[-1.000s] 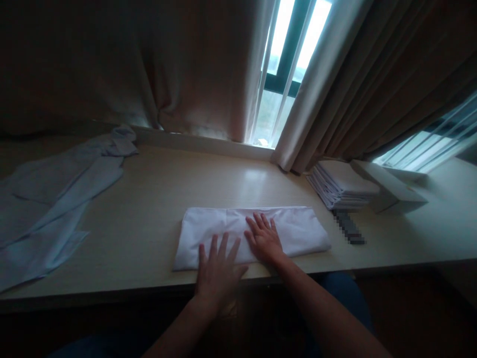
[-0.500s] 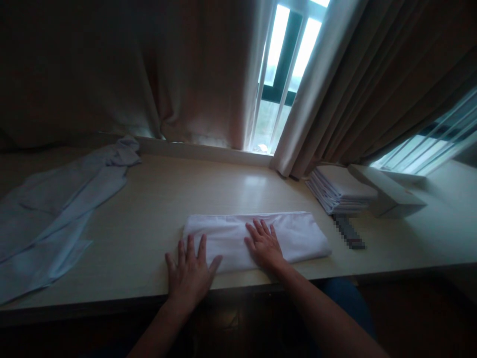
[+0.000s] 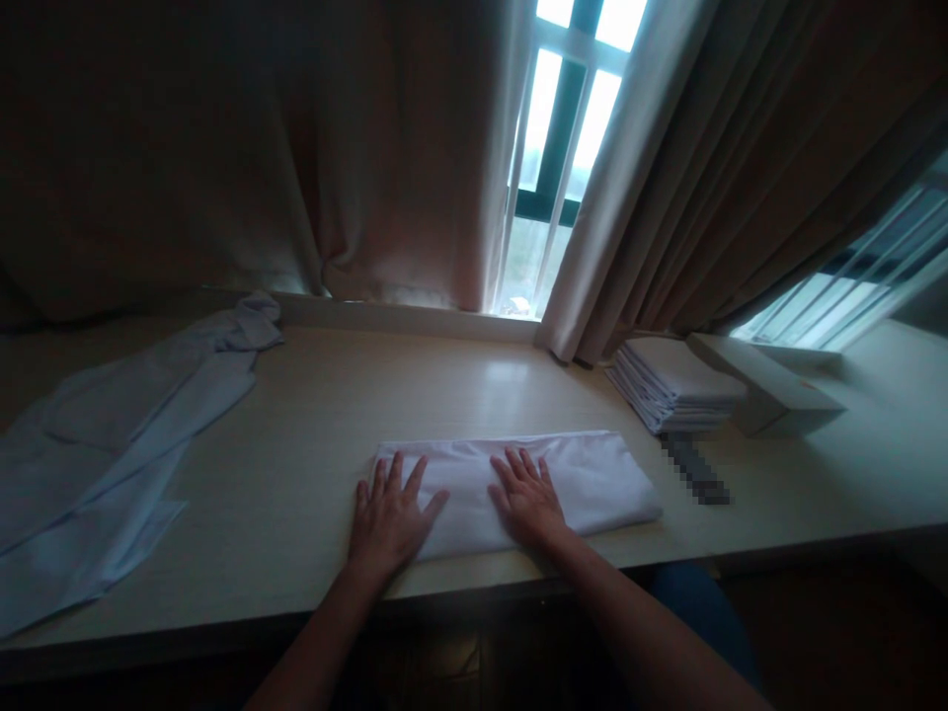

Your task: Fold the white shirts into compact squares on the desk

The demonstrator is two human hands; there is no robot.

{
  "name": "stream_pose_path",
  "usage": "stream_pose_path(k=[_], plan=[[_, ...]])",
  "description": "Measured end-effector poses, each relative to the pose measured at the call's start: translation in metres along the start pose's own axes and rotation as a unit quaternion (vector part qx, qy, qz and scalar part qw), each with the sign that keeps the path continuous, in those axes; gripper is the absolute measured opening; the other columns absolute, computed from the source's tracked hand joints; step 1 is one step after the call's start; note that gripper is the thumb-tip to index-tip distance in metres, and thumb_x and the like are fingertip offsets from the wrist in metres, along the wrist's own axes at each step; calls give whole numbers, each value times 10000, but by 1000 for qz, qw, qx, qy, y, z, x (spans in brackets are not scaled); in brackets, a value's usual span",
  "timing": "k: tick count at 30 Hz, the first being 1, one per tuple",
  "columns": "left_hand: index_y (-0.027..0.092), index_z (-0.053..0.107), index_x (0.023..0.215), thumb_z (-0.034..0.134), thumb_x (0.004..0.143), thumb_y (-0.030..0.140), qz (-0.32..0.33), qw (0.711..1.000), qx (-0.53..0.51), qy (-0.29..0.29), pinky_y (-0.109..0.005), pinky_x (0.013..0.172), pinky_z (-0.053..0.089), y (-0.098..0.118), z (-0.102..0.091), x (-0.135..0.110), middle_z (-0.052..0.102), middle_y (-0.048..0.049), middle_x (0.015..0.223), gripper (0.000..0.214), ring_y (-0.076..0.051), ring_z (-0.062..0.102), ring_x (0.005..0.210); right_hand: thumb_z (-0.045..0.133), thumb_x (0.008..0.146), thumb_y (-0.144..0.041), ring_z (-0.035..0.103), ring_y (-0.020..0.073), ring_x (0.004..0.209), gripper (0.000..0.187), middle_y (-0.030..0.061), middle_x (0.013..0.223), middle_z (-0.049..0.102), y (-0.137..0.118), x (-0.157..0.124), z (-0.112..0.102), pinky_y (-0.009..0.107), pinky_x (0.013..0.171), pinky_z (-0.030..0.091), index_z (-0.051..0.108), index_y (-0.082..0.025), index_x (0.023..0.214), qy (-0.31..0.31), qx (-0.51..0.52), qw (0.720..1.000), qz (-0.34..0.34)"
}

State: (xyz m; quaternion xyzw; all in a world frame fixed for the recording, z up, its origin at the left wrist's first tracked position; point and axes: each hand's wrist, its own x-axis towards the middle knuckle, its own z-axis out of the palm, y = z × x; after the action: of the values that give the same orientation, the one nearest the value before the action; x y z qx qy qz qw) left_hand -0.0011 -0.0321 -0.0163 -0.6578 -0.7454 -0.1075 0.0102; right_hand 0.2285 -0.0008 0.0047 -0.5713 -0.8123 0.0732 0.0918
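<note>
A white cloth (image 3: pixel 592 484), folded into a long flat rectangle, lies near the front edge of the table. On its left end rests my left hand (image 3: pixel 392 518), fingers spread and palm down. My right hand (image 3: pixel 531 502) lies flat on the middle of the cloth with its fingers somewhat apart. Neither hand grips the fabric. Small creases run along the cloth's far edge between the hands.
Loose, crumpled white cloth (image 3: pixel 133 415) covers the left of the table (image 3: pixel 311 513). At the right stand a stack of folded white cloths (image 3: pixel 671 380), a pale box (image 3: pixel 770 385) and a blurred-out dark object (image 3: pixel 692 466). Curtains (image 3: pixel 415 178) hang behind, around a window.
My left hand has slid a little right and farther onto the cloth's left end. My right hand stays almost in place. The view has tilted slightly upward.
</note>
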Motion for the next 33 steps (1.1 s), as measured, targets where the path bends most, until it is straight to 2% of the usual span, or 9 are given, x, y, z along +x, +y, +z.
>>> stream_pose_path(k=[6, 10, 14, 17, 19, 21, 28, 30, 33], plan=[[283, 317, 1474, 286, 853, 690, 3, 1000, 2, -7, -552, 1131, 91, -1, 3, 1, 204, -102, 1582, 744, -327, 92, 1459, 279, 978, -531, 108, 280, 1453, 542, 30, 1577, 200, 1, 2, -2, 537, 1145, 37, 337, -304, 1468, -10, 8, 1000, -5], [287, 320, 1473, 284, 846, 698, 1, 1000, 1, 4, -591, 1114, 86, -2, 10, 3, 211, -117, 1578, 751, -353, 96, 1453, 291, 977, -520, 79, 306, 1454, 565, 56, 1577, 193, -17, 6, -2, 574, 1137, 5, 316, -266, 1480, 8, 6, 999, -50], [293, 317, 1474, 302, 853, 677, 3, 1000, 10, 21, -603, 1106, 85, -3, 11, 3, 226, -115, 1572, 730, -376, 64, 1450, 254, 964, -588, 93, 309, 1451, 586, 32, 1576, 200, -43, 12, 4, 599, 1129, 45, 290, -316, 1483, -18, 24, 992, -121], [276, 314, 1477, 318, 853, 663, 8, 1000, 13, 17, -598, 1108, 89, -2, 9, 3, 231, -118, 1570, 734, -376, 56, 1450, 240, 956, -617, 107, 294, 1451, 586, 14, 1576, 203, -41, 17, 3, 569, 1138, 64, 307, -347, 1472, -34, 32, 990, -131], [263, 333, 1471, 313, 851, 663, 8, 1000, 11, 9, -598, 1108, 97, -1, 6, 3, 231, -121, 1570, 738, -377, 57, 1450, 250, 936, -658, 123, 286, 1449, 624, 18, 1579, 193, -25, 19, -1, 541, 1146, 67, 301, -350, 1476, -45, 33, 990, -127], [258, 340, 1469, 308, 848, 668, 7, 1000, 8, 1, -599, 1107, 106, 0, 4, 3, 226, -122, 1571, 745, -380, 55, 1450, 245, 927, -677, 133, 274, 1449, 650, 21, 1580, 188, 3, 19, -8, 516, 1151, 66, 280, -347, 1486, -55, 30, 991, -115], [257, 306, 1483, 293, 836, 693, 9, 1000, 11, -2, -601, 1106, 112, -2, 5, 4, 216, -126, 1573, 780, -392, 73, 1445, 213, 961, -624, 115, 247, 1454, 602, 15, 1576, 203, 126, 15, -30, 477, 1151, 34, 286, -341, 1487, -52, -22, 998, -17], [259, 303, 1483, 284, 839, 691, 9, 1000, 17, -2, -601, 1106, 107, -2, 7, 5, 217, -126, 1573, 776, -390, 76, 1445, 224, 956, -632, 137, 251, 1450, 613, 24, 1574, 210, 149, 18, -32, 473, 1149, 52, 294, -332, 1486, -56, -27, 998, 7], [262, 299, 1484, 282, 840, 685, 9, 1000, 24, -3, -607, 1102, 99, -2, 10, 6, 210, -125, 1575, 771, -391, 54, 1447, 228, 956, -628, 150, 250, 1447, 618, 33, 1574, 212, 163, 24, -31, 466, 1149, 62, 298, -318, 1487, -37, -29, 999, 27]])
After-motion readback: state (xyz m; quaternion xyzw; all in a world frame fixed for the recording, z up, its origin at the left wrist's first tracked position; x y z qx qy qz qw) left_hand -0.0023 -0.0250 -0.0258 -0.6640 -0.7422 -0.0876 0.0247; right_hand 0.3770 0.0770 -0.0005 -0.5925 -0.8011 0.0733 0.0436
